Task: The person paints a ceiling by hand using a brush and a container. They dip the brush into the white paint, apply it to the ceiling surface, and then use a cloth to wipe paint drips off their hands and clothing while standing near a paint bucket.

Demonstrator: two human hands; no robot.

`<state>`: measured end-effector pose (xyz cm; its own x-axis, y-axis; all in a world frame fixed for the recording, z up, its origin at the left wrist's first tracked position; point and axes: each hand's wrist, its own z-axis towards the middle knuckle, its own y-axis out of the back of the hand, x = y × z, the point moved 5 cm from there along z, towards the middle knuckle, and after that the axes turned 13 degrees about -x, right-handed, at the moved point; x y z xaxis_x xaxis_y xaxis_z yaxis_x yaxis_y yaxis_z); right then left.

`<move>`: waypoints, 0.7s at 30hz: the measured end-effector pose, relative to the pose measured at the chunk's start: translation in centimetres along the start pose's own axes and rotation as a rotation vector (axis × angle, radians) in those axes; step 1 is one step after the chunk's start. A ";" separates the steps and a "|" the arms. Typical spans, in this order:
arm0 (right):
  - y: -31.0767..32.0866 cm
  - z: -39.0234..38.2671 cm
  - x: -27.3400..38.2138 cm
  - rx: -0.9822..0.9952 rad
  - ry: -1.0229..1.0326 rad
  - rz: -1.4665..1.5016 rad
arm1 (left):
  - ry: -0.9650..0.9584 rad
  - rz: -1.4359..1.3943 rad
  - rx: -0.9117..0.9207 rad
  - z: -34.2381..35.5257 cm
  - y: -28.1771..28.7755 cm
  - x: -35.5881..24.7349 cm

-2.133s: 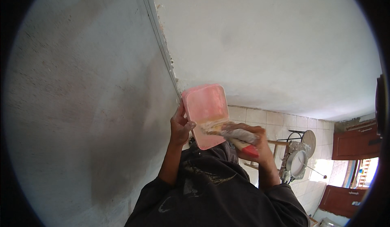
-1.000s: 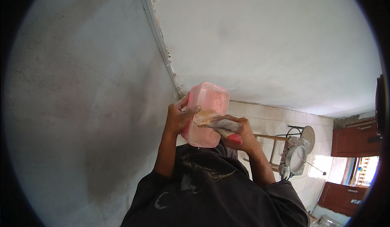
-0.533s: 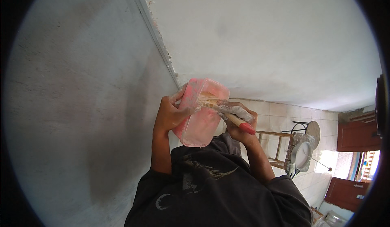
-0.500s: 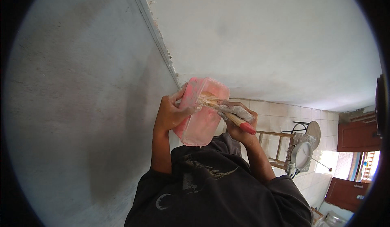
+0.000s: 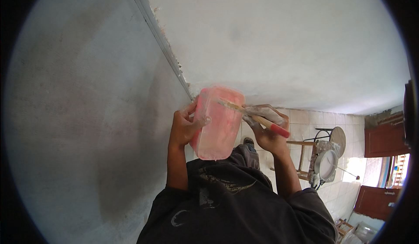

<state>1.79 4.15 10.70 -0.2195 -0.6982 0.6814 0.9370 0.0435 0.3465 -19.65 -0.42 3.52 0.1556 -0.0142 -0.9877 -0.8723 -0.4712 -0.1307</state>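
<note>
My left hand (image 5: 185,128) is closed round the left side of a pink translucent plastic tub (image 5: 218,132), its thumb over the rim. The tub is tilted toward me, with whitish smears inside. My right hand (image 5: 268,124), coated in white filler, grips what looks like a putty knife (image 5: 274,128) with a wooden handle and a red end. The narrow working end of this tool reaches over the tub's opening, seen nearly edge-on. Both hands are in front of my dark, stained shirt.
A grey wall (image 5: 78,113) stands close at the left and meets a white wall (image 5: 279,39) at a rough-edged corner strip (image 5: 163,45). To the right on the tiled floor (image 5: 299,117) are a round stool (image 5: 338,140), a wooden frame (image 5: 301,159) and a round whitish pan (image 5: 326,164).
The right hand has drawn the tool a little to the right, away from the tub's middle. The tub has turned slightly, showing more of its inside.
</note>
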 end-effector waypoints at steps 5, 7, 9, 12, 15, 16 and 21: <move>-2.5 -1.3 -0.2 -0.038 0.153 -0.070 | 0.048 0.071 0.013 -0.1 -0.5 -0.7; -3.0 -2.6 0.9 0.020 0.210 -0.069 | 0.030 0.045 -0.020 -0.3 -0.3 -1.0; -3.4 -3.2 1.3 0.206 -0.048 0.062 | 0.018 0.021 -0.052 -0.5 0.2 -0.7; -2.0 -2.4 1.4 0.206 0.006 0.112 | 0.016 -0.060 -0.064 -0.8 0.9 -0.3; -0.8 -1.5 1.1 0.146 -0.123 0.153 | -0.018 0.025 -0.019 -0.7 0.7 -0.9; -0.2 -1.0 0.9 0.039 -0.104 0.111 | -0.032 0.049 -0.025 -0.6 0.8 -0.8; -1.2 -0.8 1.6 -0.109 0.056 -0.056 | -0.055 0.092 0.084 -1.1 -0.6 -1.7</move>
<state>0.57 2.39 10.87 -0.2597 -0.7365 0.6246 0.9483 -0.0722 0.3092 -18.83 -1.09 5.40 0.0493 -0.0044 -0.9988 -0.9179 -0.3943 -0.0436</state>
